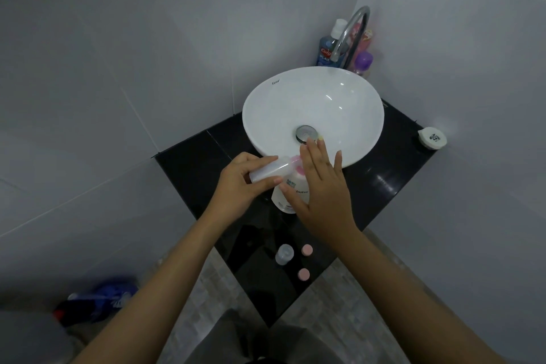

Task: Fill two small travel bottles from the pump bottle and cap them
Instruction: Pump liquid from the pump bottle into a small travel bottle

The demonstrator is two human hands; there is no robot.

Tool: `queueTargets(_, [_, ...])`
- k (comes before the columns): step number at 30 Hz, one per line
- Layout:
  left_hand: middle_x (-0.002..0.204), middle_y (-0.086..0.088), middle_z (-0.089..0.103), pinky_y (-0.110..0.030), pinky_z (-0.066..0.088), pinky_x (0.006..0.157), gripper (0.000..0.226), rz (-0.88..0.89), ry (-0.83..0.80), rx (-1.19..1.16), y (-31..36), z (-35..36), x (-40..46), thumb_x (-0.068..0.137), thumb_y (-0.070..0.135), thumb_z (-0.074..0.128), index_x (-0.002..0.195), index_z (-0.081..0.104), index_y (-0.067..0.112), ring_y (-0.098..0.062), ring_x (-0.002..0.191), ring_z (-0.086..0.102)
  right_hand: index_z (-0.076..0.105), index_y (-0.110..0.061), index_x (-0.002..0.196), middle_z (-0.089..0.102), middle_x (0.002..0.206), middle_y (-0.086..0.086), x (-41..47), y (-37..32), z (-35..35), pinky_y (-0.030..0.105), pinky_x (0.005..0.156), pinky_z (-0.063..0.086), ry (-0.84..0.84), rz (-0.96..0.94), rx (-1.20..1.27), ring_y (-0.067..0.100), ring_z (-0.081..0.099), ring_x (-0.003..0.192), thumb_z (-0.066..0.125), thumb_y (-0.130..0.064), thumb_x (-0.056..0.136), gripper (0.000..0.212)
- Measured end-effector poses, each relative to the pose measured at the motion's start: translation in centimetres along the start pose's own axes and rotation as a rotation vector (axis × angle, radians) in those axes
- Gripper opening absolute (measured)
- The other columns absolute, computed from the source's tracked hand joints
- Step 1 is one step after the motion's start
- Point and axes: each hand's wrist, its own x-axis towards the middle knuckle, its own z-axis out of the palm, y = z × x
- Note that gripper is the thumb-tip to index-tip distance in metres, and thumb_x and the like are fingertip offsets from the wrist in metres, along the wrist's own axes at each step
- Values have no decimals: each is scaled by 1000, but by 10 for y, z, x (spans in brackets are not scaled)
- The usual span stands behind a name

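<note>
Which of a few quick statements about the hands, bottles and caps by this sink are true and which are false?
1. The left hand holds a small clear travel bottle tilted toward the pump bottle. True.
2. The right hand rests flat over the pump. True.
3. Both pink caps are screwed onto bottles. False: both lie loose on the black counter.
4. The second travel bottle stands inside the basin. False: it stands on the counter beside the caps.

"Kassa" on basin rim (276, 82), "butso" on pump bottle (291, 186)
</note>
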Motion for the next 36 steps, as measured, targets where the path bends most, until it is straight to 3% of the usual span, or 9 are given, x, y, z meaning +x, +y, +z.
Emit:
queueTargets(8, [97,4,55,-3,44,74,42,-18,-5,3,-8,2,0,80,22,74,121,66,21,13,83,52,40,0,141,36,151,16,-5,1,9,43,119,9,-22,1,-12,30,26,143,43,-55,89,76])
queueTargets(17, [95,7,55,-3,45,72,41,11,5,-12,0,2,1,81,18,73,121,65,21,15,83,53,35,-8,146,31,154,8,3,0,-7,29,117,-12,-15,-15,-57,19,23,145,32,-68,88,83])
queueTargets(22, [96,7,55,-5,46,73,40,-12,15,-23,0,3,2,81,19,72,120,66,22,6,86,54,45,-3,139,42,147,13,2,-5,-4,38,119,3,38,18,-13,25,33,141,40,-62,88,78])
queueTargets(28, [96,3,53,-7,45,74,42,0,7,27,-6,1,1,80,19,74,121,66,19,11,82,51,46,1,137,42,146,18,-4,-6,4,41,118,8,-13,22,-41,31,34,140,44,-56,89,74])
queueTargets(31, [96,4,53,-12,45,74,42,-11,0,26,-3,1,0,81,19,74,122,66,19,0,86,53,46,-1,138,41,148,15,-3,-4,-1,38,119,2,-31,6,-38,27,32,141,43,-57,90,74])
queueTargets(36, [97,6,55,-14,48,75,41,-2,-24,-15,0,-2,-1,80,18,74,120,66,21,-3,88,55,44,-7,140,40,149,9,-2,-1,-11,34,118,-7,-12,-28,-31,19,30,143,35,-64,89,77])
